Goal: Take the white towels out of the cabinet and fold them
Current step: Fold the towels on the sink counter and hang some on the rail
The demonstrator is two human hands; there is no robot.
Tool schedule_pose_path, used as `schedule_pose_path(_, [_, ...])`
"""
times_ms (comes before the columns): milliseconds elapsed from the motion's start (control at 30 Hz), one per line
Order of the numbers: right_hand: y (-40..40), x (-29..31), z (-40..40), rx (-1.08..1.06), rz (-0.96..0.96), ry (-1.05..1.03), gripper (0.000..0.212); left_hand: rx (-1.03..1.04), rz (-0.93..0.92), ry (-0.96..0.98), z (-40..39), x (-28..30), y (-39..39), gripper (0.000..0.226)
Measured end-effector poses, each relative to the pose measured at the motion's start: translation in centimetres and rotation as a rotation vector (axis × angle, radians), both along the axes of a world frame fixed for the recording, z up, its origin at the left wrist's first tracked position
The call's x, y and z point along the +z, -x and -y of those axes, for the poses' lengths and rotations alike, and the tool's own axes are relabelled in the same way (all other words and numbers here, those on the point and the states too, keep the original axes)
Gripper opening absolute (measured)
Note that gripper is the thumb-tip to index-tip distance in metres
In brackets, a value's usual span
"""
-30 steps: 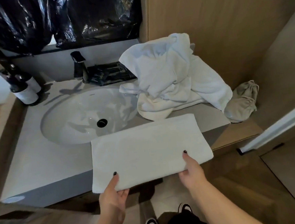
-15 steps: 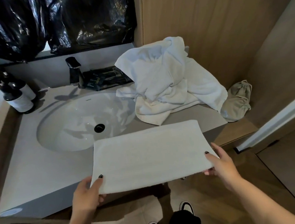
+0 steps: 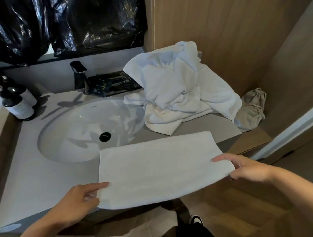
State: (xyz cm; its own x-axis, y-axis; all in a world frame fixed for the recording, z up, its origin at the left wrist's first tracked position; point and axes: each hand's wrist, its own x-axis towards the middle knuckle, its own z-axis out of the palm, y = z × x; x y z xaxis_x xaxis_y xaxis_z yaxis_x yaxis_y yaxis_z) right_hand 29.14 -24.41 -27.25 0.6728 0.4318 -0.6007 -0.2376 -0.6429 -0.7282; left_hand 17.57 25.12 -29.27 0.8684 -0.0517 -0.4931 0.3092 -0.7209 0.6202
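Towels out of cabinet already. One folded towel (image 3: pixel 162 169) lies flat on near edge of counter (image 3: pixel 34 185), right of sink (image 3: pixel 81 130), near part overhanging. Left hand (image 3: pixel 79 200) pinches its near-left corner; right hand (image 3: pixel 245 167) pinches near-right corner. Judged: this towel half folded, further fold likely due. Crumpled pile of white towels (image 3: pixel 179 89) at far right, against wood panel, not yet folded. Versus a second ago: hands have spread from towel's near edge middle out to corners; towel barely shifted.

Two hands (image 3: pixel 75 200) (image 3: pixel 245 167), one folded towel (image 3: pixel 162 169), two bottles (image 3: pixel 19 105) (image 3: pixel 26 94).
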Motion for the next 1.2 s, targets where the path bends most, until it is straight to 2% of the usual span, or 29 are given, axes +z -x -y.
schedule_pose_path(100, [-0.2, -0.4, -0.1, 0.068, 0.212, 0.15, 0.052, -0.053, 0.044, -0.087, 0.3, -1.2, -0.3, 0.055])
schedule_pose_path(167, [-0.4, -1.1, -0.3, -0.05, 0.333, 0.089, 0.036, -0.01, 0.123, -0.122, 1.0, -2.2, -0.6, 0.052])
schedule_pose_path(267, [-0.8, -2.1, 0.0, -0.188, 0.41, 0.033, 0.023, 0.106, 0.254, -0.056, 1.9, -3.4, -0.7, 0.045])
schedule_pose_path(367, [-1.3, -3.3, 0.5, -0.172, 0.519, 0.146, 0.026, 0.157, 0.38, -0.011, 2.2, -3.7, -1.2, 0.044])
schedule_pose_path(467, [-1.8, -4.6, 0.6, -0.237, 0.694, 0.191, 0.037, 0.187, 0.469, 0.009, 3.0, -3.9, -1.9, 0.031])
schedule_pose_path(633, [-3.0, -6.0, 0.1, -0.39, 0.685, 0.162, 0.024, 0.455, 0.533, 0.004, 4.4, -5.0, -3.5, 0.005])
schedule_pose_path(700, [-3.4, -6.2, -0.4, -0.405, 0.678, 0.158, 0.022, 0.603, 0.53, -0.001, 5.3, -5.3, -4.0, 0.011])
schedule_pose_path(800, [-4.1, -6.2, -1.0, -0.443, 0.766, 0.175, 0.02, 0.781, 0.558, 0.064, 6.8, -5.2, -4.5, 0.017])
schedule_pose_path(933, [-5.2, -5.7, -2.2, -0.532, 0.876, 0.177, 0.012, 0.912, 0.603, 0.179, 8.0, -5.1, -4.8, 0.012])
schedule_pose_path(1033, [-5.8, -5.2, -2.7, -0.476, 0.972, 0.142, 0.009, 1.023, 0.599, 0.257, 8.6, -5.3, -5.3, 0.019])
schedule_pose_path(1133, [-6.1, -5.1, -2.6, -0.439, 0.928, 0.073, 0.003, 1.022, 0.567, 0.208, 8.7, -5.8, -5.6, 0.022])
schedule_pose_path(1200, [-5.8, -5.2, -2.3, -0.408, 0.893, 0.065, 0.016, 0.99, 0.568, 0.152, 8.5, -6.2, -5.5, 0.022])
